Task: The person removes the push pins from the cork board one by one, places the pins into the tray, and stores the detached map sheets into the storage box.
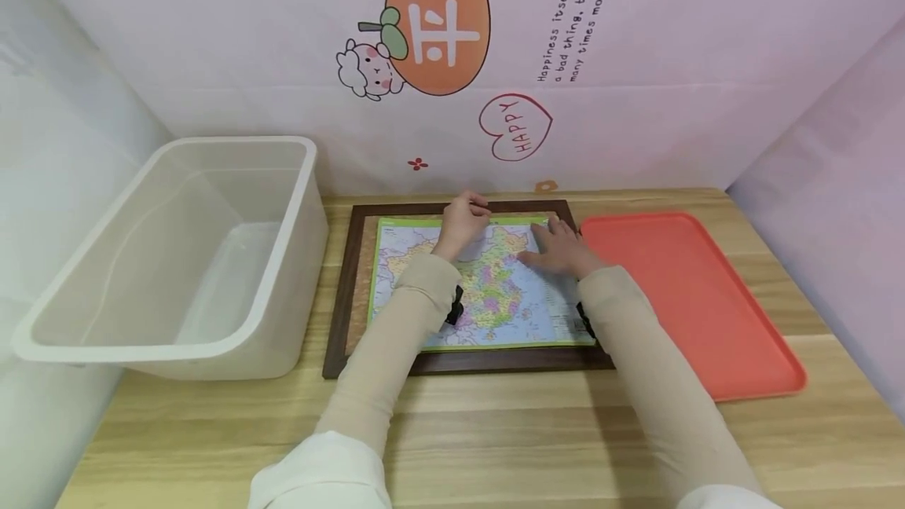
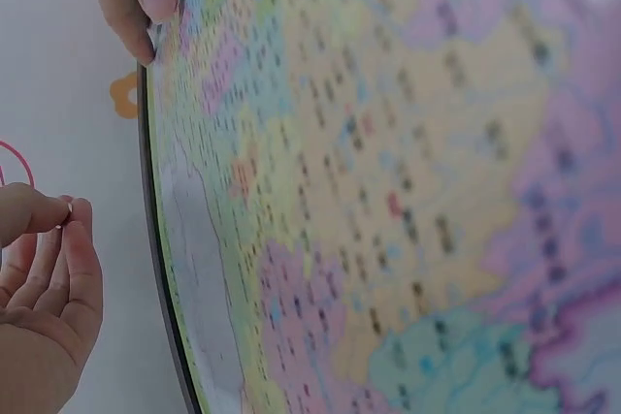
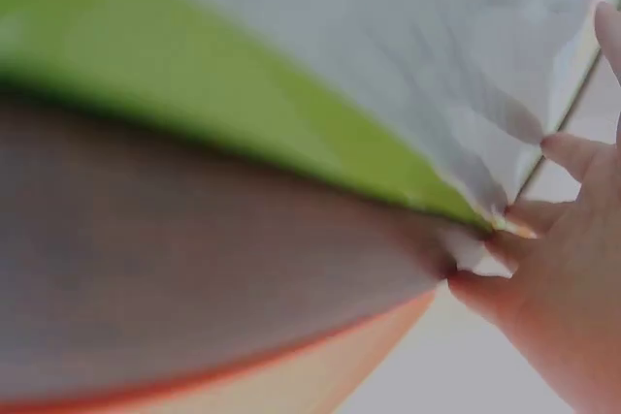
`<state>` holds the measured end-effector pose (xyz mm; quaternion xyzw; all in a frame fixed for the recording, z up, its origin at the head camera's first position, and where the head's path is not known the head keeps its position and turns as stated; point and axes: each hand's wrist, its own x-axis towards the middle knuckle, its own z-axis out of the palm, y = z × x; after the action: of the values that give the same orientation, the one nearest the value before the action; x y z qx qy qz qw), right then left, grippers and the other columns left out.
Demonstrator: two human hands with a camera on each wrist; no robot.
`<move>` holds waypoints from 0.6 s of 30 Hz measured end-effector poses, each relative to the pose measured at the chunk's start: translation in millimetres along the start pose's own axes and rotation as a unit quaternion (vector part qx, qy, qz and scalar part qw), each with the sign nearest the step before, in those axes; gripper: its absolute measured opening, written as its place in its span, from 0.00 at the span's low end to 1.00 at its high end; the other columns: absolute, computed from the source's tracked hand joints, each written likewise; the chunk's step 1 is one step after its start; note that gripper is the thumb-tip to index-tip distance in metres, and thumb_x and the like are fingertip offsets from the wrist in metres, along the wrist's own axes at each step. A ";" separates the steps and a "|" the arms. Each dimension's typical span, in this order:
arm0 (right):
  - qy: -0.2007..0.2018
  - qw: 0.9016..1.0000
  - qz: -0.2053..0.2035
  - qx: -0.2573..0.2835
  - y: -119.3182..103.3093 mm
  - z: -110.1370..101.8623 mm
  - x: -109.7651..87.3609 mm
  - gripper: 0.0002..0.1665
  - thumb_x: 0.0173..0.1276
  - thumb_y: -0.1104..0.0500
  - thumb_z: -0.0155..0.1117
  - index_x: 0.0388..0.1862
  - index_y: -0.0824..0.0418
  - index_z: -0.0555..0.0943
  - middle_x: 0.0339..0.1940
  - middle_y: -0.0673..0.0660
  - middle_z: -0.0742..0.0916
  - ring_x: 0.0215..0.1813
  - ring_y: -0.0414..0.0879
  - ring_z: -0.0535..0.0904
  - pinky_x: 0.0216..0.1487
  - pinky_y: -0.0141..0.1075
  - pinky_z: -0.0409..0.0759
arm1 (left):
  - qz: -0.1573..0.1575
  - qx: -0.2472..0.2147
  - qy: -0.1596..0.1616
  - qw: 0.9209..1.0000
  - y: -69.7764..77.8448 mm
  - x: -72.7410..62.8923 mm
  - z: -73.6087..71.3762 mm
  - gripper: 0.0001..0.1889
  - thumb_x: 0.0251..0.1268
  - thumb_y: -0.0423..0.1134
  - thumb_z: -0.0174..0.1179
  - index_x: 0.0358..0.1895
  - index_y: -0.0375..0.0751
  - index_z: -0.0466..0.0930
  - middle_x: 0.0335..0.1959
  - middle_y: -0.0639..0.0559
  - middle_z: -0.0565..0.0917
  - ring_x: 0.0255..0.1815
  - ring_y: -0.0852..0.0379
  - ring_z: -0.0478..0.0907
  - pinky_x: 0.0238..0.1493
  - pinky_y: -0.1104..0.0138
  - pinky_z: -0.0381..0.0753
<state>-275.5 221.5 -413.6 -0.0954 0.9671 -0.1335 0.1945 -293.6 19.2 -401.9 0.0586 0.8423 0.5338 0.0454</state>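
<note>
A colourful map sheet [image 1: 544, 305] with green edging lies on a brown board in a dark wooden frame [image 1: 341, 305]. My left hand [image 1: 463, 225] is over the upper edge of the map. In the left wrist view, its thumb and index fingertip pinch a tiny pale thing [image 2: 67, 213], mostly hidden by the fingers; I cannot tell its kind. My right hand [image 1: 558, 250] lies with spread fingers over the map's upper right corner. In the right wrist view, its fingertips [image 3: 466, 280] touch the sheet and board around that corner.
To the left stands a deep translucent white bin [image 1: 293, 289]. A flat red tray [image 1: 700, 305] lies right of the board, close to its right side. A printed wall covering [image 1: 636, 124] rises behind the wooden table [image 1: 495, 430].
</note>
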 end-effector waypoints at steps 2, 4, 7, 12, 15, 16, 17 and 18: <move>0.005 1.000 -0.014 0.011 4.1 -5.1 -2.5 0.47 0.71 0.39 0.50 0.76 0.66 0.49 0.76 0.75 0.46 0.76 0.72 0.40 0.73 0.65 0.47 | 0.003 -0.004 -0.006 1.000 1.8 -1.3 1.4 0.15 0.67 0.31 0.55 0.56 0.33 0.74 0.49 0.40 0.83 0.52 0.48 0.80 0.52 0.59 0.81; 0.006 0.999 -0.026 0.030 7.6 -12.1 -6.9 0.45 0.73 0.43 0.50 0.76 0.67 0.49 0.76 0.76 0.45 0.76 0.73 0.41 0.72 0.66 0.49 | 0.005 -0.007 -0.010 1.000 3.6 -2.6 2.6 0.15 0.68 0.31 0.55 0.56 0.33 0.73 0.49 0.40 0.83 0.52 0.47 0.80 0.52 0.59 0.81; 0.012 0.998 -0.031 0.048 15.5 -24.6 -16.0 0.43 0.75 0.46 0.49 0.76 0.68 0.47 0.75 0.77 0.45 0.75 0.74 0.42 0.71 0.67 0.51 | 0.003 -0.009 -0.015 1.000 5.8 -4.0 4.0 0.13 0.68 0.30 0.55 0.54 0.34 0.74 0.49 0.40 0.82 0.52 0.47 0.80 0.53 0.60 0.81; 0.039 0.998 -0.020 0.055 39.9 -46.0 -32.6 0.39 0.76 0.51 0.46 0.75 0.71 0.49 0.74 0.79 0.48 0.73 0.77 0.45 0.69 0.68 0.52 | 0.005 -0.011 -0.024 1.000 6.5 -5.5 5.6 0.13 0.68 0.31 0.55 0.54 0.33 0.74 0.49 0.39 0.82 0.52 0.47 0.80 0.53 0.59 0.81; 0.043 0.998 0.001 0.052 60.1 -55.9 -43.6 0.40 0.76 0.47 0.45 0.75 0.71 0.48 0.73 0.81 0.47 0.72 0.78 0.44 0.67 0.70 0.52 | 0.009 -0.011 -0.030 0.999 6.9 -6.1 5.8 0.14 0.68 0.30 0.55 0.55 0.32 0.73 0.50 0.39 0.82 0.53 0.46 0.80 0.52 0.59 0.81; 0.043 0.998 0.007 0.050 67.8 -58.2 -47.4 0.42 0.76 0.46 0.44 0.75 0.71 0.47 0.73 0.81 0.47 0.72 0.78 0.44 0.67 0.70 0.52 | 0.010 -0.010 -0.031 0.999 7.5 -6.3 5.9 0.15 0.68 0.30 0.55 0.55 0.32 0.73 0.50 0.39 0.82 0.53 0.46 0.80 0.52 0.60 0.81; 0.042 0.998 0.012 0.048 75.4 -60.4 -51.6 0.43 0.76 0.44 0.43 0.75 0.71 0.46 0.73 0.81 0.47 0.72 0.79 0.44 0.67 0.71 0.52 | 0.011 -0.011 -0.032 0.999 8.3 -6.7 6.2 0.15 0.67 0.30 0.55 0.55 0.31 0.73 0.50 0.38 0.82 0.53 0.46 0.80 0.52 0.60 0.81; 0.042 0.998 0.017 0.045 82.9 -62.0 -55.5 0.44 0.76 0.42 0.43 0.75 0.72 0.46 0.72 0.82 0.46 0.71 0.79 0.43 0.66 0.71 0.51 | 0.011 -0.012 -0.033 0.999 9.4 -7.3 6.5 0.15 0.67 0.30 0.55 0.56 0.31 0.73 0.50 0.38 0.81 0.53 0.46 0.79 0.52 0.60 0.81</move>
<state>-261.1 326.8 -363.5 -0.0646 0.9689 -0.1774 0.1602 -285.0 28.0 -396.1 0.0847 0.8334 0.5418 0.0686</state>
